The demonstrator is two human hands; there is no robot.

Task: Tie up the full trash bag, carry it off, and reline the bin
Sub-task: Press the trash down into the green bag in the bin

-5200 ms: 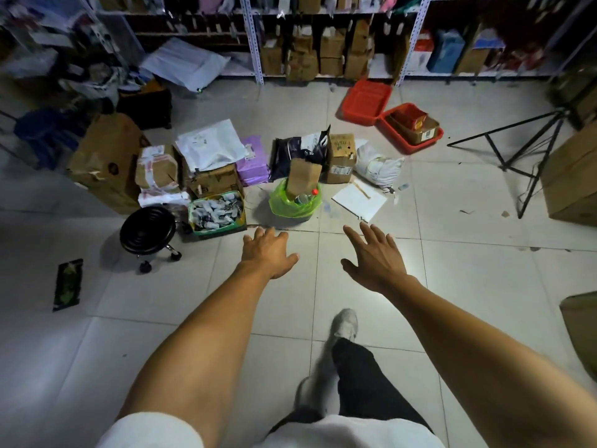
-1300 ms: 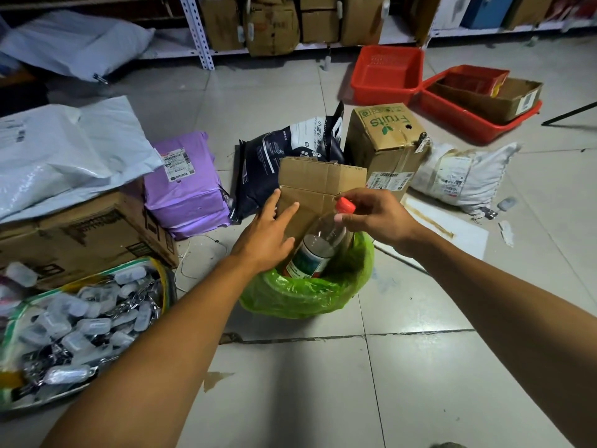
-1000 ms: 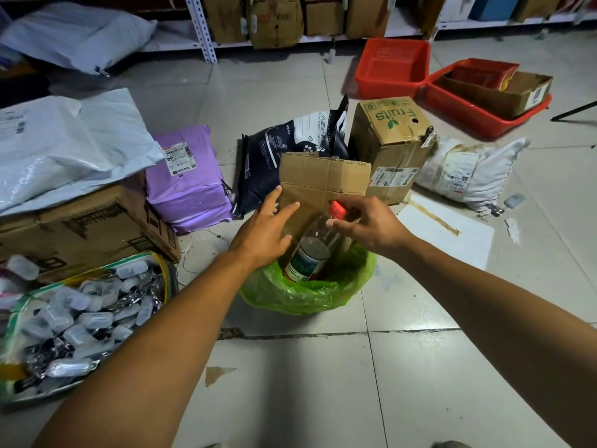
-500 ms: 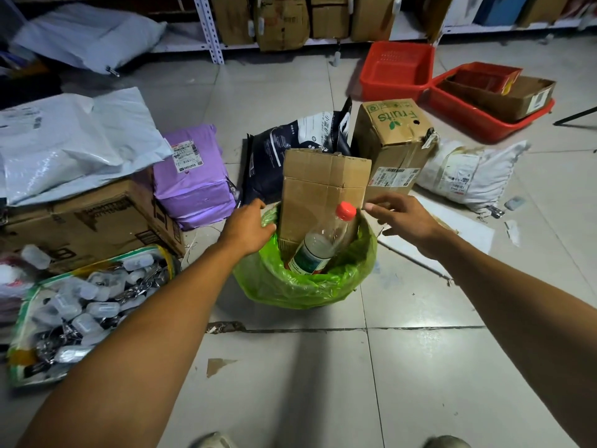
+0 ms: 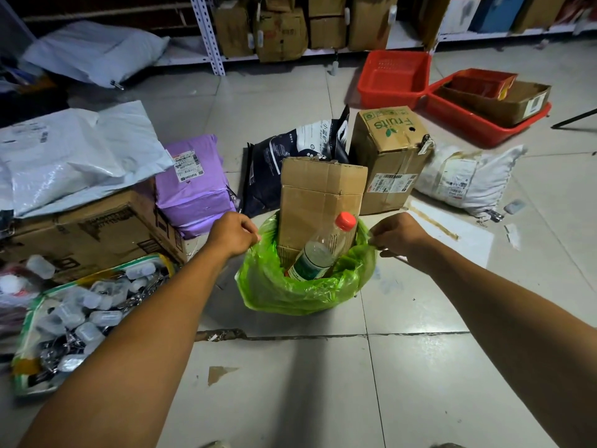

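The scene is dim and cool-toned, lit from above and behind the wearer, so a broad soft shadow falls forward across the pale glossy tiled floor, while a bright sheen shows on the tiles at the right. The corners darken, most of all at the grey metal shelving along the top, and the wide lens bows the tile seams and stretches both bare forearms at the lower edge. The middle is fairly sharp, but the green-rimmed tray of small clear plastic cases at the left edge is smeared.
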